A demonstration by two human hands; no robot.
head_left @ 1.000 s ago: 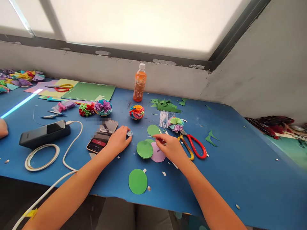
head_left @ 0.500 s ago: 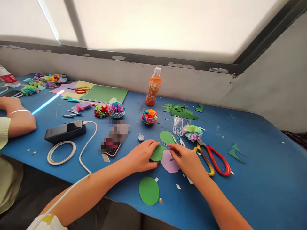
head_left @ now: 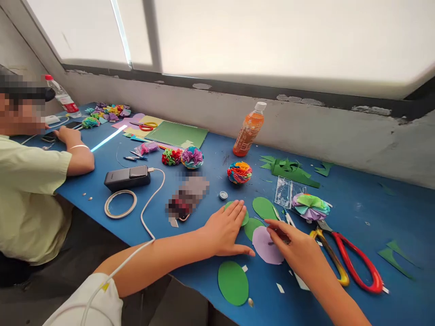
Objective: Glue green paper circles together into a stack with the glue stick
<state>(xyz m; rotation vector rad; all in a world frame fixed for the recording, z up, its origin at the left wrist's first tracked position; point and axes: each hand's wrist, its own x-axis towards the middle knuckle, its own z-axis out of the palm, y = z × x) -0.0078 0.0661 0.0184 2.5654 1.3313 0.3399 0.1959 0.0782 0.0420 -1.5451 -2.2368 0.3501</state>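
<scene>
My left hand (head_left: 227,230) lies palm down with its fingers stretched out over a green paper circle (head_left: 245,218), partly covering it. Close by on the right, my right hand (head_left: 292,237) has its thumb and index finger curled near each other above a lilac paper circle (head_left: 264,248). A thin pale sliver shows at those fingertips, too small to name. A second green circle (head_left: 252,227) is partly under the lilac one, another green circle (head_left: 263,207) lies behind, and a green oval (head_left: 233,283) rests near the table's front edge.
Right of my right hand are red-and-yellow scissors (head_left: 356,262) and a pleated paper flower (head_left: 311,207). An orange drink bottle (head_left: 249,129), green scraps (head_left: 288,170) and a phone (head_left: 188,197) lie farther off. A white cable runs from a black power bank (head_left: 127,176) across my left arm. Another person (head_left: 30,181) sits left.
My left hand has gone from gripping a green circle to lying flat with fingers extended. My right hand keeps its curled pose beside the lilac circle. The view has swung left, showing more of the other person.
</scene>
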